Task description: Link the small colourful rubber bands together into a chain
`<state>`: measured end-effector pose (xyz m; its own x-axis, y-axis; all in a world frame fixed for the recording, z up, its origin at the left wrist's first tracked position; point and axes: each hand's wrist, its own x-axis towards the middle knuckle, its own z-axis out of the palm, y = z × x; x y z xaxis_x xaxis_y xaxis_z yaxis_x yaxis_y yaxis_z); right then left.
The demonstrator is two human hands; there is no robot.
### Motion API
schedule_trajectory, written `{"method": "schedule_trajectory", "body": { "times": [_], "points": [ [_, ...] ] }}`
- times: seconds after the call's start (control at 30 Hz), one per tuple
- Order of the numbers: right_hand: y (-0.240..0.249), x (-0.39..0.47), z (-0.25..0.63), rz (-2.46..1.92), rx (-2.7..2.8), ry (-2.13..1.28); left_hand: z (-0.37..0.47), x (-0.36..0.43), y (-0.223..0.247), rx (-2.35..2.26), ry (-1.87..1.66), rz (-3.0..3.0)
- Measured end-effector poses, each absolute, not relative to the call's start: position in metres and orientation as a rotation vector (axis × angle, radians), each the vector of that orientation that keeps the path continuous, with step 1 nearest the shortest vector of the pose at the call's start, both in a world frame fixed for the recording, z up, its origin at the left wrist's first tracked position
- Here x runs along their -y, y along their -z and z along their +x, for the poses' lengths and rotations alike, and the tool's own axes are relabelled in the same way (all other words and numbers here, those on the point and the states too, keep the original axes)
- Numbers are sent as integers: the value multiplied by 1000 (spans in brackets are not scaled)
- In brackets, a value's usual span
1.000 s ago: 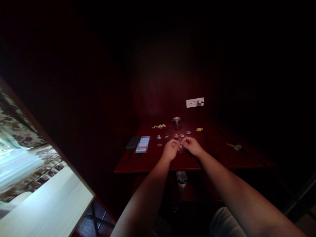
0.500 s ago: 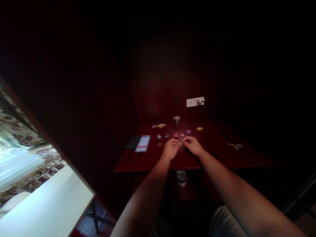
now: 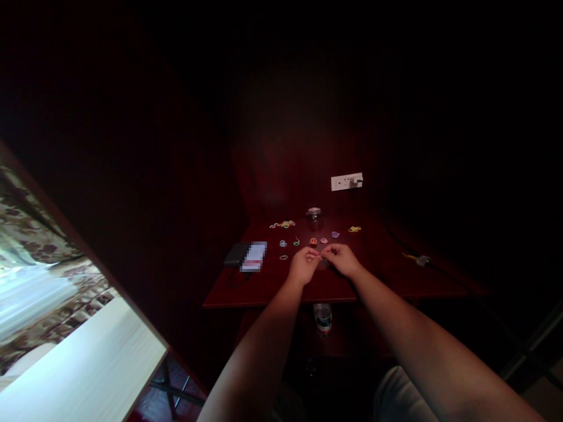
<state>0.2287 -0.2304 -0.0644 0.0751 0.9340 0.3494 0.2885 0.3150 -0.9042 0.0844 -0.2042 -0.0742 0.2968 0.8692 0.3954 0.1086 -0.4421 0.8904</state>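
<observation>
Both hands pinch 1 small band over the tabletop's middle.
Your left hand [image 3: 303, 265] and right hand [image 3: 342, 259] meet fingertip to fingertip, the band [image 3: 321, 256] stretched sideways between them; loose bands [image 3: 313, 241] lie just beyond, toward the far edge.

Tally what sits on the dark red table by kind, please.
Small coloured rings, loose or in clusters: about 8 spots, too small to count singly
Glass jar: 1
Dark flat device: 1
Blurred card: 1
Total: about 11
</observation>
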Motion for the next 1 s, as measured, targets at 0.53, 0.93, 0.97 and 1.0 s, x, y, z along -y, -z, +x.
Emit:
{"method": "schedule_trajectory", "body": {
  "times": [0.53, 0.93, 0.97, 1.0],
  "points": [
    [64, 231, 229, -1101, 1409, -826, 84, 202, 76, -960, -1132, 1902],
    [67, 226, 232, -1071, 1279, -807, 83, 201, 76, -933, -1124, 1925],
    [67, 226, 231, -1082, 1303, -808, 84, 201, 76, -937, -1127, 1918],
    [66, 226, 231, -1094, 1330, -806, 84, 201, 75, -939, -1131, 1907]
  ]
}}
